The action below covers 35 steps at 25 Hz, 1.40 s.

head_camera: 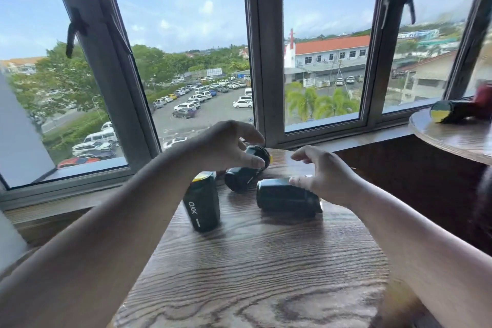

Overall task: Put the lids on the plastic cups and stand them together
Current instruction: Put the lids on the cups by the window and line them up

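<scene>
The left hand (pixel 229 145) is shown curved over a round dark piece (pixel 259 153) at the far edge of the wooden bench (pixel 253 261) — thumb and forefinger are set either side of it, though a firm grip cannot be confirmed. The right hand (pixel 326 180) is held spread, its thumb laid on a dark cup (pixel 285 198) lying on its side. A second tipped cup (pixel 238 180) is seen between the hands. A yellow-topped upright cup (pixel 202 205) — lettered "OKK" in white — is placed just beside the left wrist.
</scene>
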{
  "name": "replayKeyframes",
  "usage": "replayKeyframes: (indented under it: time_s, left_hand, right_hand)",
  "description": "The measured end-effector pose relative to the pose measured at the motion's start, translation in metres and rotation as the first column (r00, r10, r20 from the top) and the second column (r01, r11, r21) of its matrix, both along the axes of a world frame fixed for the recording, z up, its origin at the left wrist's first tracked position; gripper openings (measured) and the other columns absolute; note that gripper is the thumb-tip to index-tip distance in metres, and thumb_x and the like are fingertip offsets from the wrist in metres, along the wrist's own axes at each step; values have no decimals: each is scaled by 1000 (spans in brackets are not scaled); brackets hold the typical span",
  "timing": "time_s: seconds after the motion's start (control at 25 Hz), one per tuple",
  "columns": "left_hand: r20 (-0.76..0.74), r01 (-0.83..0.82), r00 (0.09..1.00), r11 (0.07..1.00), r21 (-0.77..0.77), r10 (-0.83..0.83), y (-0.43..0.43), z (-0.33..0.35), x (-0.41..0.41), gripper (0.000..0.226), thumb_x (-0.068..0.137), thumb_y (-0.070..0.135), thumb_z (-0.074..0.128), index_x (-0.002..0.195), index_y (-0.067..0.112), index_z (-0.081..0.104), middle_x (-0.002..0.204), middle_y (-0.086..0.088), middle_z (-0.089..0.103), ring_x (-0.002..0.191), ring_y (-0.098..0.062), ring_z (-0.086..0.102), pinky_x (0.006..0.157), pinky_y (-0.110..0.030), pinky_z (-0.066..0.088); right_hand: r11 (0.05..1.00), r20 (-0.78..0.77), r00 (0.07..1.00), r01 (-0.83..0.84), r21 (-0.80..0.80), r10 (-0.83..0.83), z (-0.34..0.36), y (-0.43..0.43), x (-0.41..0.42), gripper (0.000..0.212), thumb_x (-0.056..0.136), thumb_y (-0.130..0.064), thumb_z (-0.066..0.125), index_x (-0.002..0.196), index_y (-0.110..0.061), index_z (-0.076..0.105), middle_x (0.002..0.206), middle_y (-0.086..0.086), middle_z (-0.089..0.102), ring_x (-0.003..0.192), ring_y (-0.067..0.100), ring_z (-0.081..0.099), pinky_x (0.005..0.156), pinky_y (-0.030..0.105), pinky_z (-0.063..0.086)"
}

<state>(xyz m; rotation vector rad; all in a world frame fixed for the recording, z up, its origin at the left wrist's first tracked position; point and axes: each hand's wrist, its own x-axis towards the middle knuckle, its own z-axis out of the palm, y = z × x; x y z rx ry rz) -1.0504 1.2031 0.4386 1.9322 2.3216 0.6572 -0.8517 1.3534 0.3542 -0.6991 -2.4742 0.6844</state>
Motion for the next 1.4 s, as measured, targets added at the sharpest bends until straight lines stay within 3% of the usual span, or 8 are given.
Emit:
replayKeyframes:
  time_s: [0.16, 0.24, 0.4, 0.72, 0.92, 1.12, 1.32, 1.4]
  left_hand:
    - [32, 77, 997, 979, -187, -72, 41, -32, 27, 62, 78, 46, 86, 134, 36, 62, 121, 20, 66, 113, -12, 65, 92, -30, 51]
    - [-1, 71, 997, 965, -254, -73, 54, -49, 34, 69, 75, 50, 85, 138, 40, 59, 125, 20, 65, 116, -13, 62, 100, -34, 50]
    - [-3, 54, 998, 944, -326, -58, 67, -66, 38, 72, 76, 42, 86, 142, 35, 56, 134, 8, 64, 114, -16, 61, 95, -32, 50]
    - [27, 66, 998, 962, -264, -60, 64, -70, 35, 62, 76, 32, 87, 133, 31, 62, 118, 9, 67, 106, -16, 67, 93, -41, 59]
    - [61, 52, 997, 979, -199, -41, 51, -53, 25, 55, 79, 30, 87, 130, 23, 66, 112, 6, 72, 97, -11, 71, 88, -40, 62]
    - [61, -17, 998, 991, -133, 25, 33, -28, 8, 70, 76, 32, 88, 139, 25, 58, 121, 6, 68, 100, -12, 71, 90, -37, 60]
    - [-6, -86, 996, 980, -178, 87, 17, -17, -9, 69, 75, 39, 87, 138, 22, 62, 123, 8, 70, 103, -13, 68, 91, -31, 54]
    - [-19, -139, 990, 966, -217, 138, 9, -16, -14, 78, 76, 45, 86, 144, 20, 56, 121, 7, 68, 105, -15, 67, 95, -32, 53]
  right_hand:
    - [993, 159, 984, 88, -77, -74, -33, 10, 29, 80, 63, -57, 81, 134, -38, 49, 127, -8, 62, 114, 12, 60, 98, 38, 51]
    - [979, 140, 988, 91, -181, -66, -44, 11, 32, 90, 64, -51, 85, 142, -38, 41, 128, -8, 62, 112, 12, 61, 97, 36, 50]
    - [960, 46, 999, 29, -278, -16, -47, 13, 32, 92, 70, -33, 89, 147, -26, 39, 129, -6, 59, 121, 14, 57, 95, 25, 42]
    - [945, -58, 998, -54, -321, 37, -47, 24, 34, 87, 63, -24, 93, 139, -30, 49, 117, -12, 63, 111, 3, 59, 91, 20, 50]
    - [966, -103, 992, -96, -241, 73, -28, 34, 13, 93, 46, -58, 90, 129, -50, 50, 123, -18, 65, 113, 7, 63, 98, 43, 53]
    - [941, -198, 966, -217, -261, 167, -8, 22, -18, 86, 52, -37, 92, 130, -31, 56, 121, -8, 67, 110, 13, 66, 98, 45, 53]
    - [948, -214, 961, -225, -224, 178, 0, 8, -48, 89, 41, -54, 85, 123, -29, 59, 109, -6, 71, 101, 15, 69, 92, 45, 57]
    - [950, -219, 959, -227, -215, 180, 1, 4, -55, 80, 48, -47, 91, 120, -28, 60, 107, -5, 71, 100, 16, 69, 91, 43, 57]
